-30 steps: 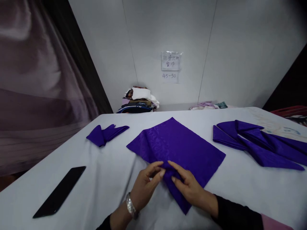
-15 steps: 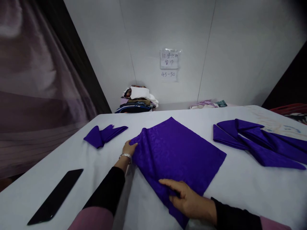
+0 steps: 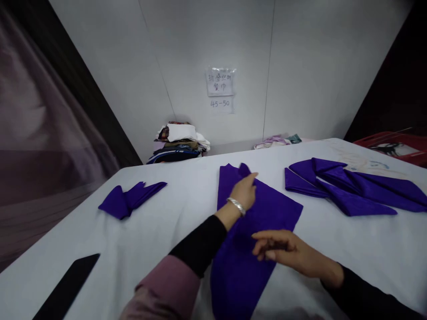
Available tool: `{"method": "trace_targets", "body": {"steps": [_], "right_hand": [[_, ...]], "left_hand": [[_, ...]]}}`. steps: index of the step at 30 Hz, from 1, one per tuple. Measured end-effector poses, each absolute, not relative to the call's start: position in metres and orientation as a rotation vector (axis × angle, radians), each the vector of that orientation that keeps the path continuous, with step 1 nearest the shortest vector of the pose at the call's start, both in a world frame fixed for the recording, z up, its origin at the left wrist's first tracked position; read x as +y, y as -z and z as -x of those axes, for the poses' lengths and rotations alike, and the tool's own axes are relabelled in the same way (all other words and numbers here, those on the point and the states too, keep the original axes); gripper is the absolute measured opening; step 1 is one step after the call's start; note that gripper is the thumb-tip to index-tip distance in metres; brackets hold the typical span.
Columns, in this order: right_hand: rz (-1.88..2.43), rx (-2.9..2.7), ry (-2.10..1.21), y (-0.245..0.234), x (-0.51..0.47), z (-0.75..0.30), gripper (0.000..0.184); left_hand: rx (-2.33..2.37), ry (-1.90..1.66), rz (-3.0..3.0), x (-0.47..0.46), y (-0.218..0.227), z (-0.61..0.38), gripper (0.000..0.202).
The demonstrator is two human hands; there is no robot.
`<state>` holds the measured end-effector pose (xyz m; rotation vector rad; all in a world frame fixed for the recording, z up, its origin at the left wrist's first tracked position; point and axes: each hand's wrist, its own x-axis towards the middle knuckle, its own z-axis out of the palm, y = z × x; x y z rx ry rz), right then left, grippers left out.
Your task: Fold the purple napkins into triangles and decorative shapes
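Left hand (image 3: 245,191) is out at the far end of the purple cloth (image 3: 240,262), fingers closed on a folded-over corner, while the right hand (image 3: 287,253) lies loosely open on the cloth's near right side, gripping nothing. The cloth runs lengthwise mid-table (image 3: 187,209) under both hands. Count it up: one cloth in hand, one folded purple piece (image 3: 130,200) to the left, one purple heap (image 3: 350,191) on the right with too many overlaps to number, and one black phone (image 3: 63,291).

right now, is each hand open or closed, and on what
Left hand: closed on the far corner of the purple patterned cloth napkin.
Right hand: open, fingers flat on that napkin.
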<state>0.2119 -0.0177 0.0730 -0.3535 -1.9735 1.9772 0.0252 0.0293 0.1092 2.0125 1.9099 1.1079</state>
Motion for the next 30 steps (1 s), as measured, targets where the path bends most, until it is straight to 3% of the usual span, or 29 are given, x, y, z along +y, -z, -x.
{"method": "trace_targets", "body": {"steps": [5,7,13,17,21,25,30], "right_hand": [[0.763,-1.791,-1.726,-0.07,0.002,-0.256,0.041],[0.918,-1.769,-1.631,-0.062,0.009,-0.272,0.046],[1.177,-1.848,-1.159,-0.026,0.046,-0.312,0.049],[1.302,-2.137,-0.523,-0.014,0.082,-0.323,0.044],[1.398,-2.403,-0.246,-0.01,0.109,-0.317,0.049],[1.377,-2.494,-0.202,-0.008,0.12,-0.305,0.046],[1.436,-2.558,-0.401,-0.021,0.122,-0.286,0.028]], "left_hand": [[1.381,-0.925,-1.925,0.042,-0.077,-0.086,0.078],[1.297,-0.919,-1.852,0.038,-0.067,-0.077,0.079],[2.058,-0.771,-1.683,0.016,-0.052,0.007,0.045],[2.278,-0.666,-1.505,0.01,-0.044,0.035,0.054],[2.375,-0.591,-1.4,0.021,-0.038,0.031,0.064],[2.429,-0.504,-1.336,0.036,-0.034,0.032,0.039],[2.452,-0.489,-1.326,0.03,-0.03,0.052,0.013]]}}
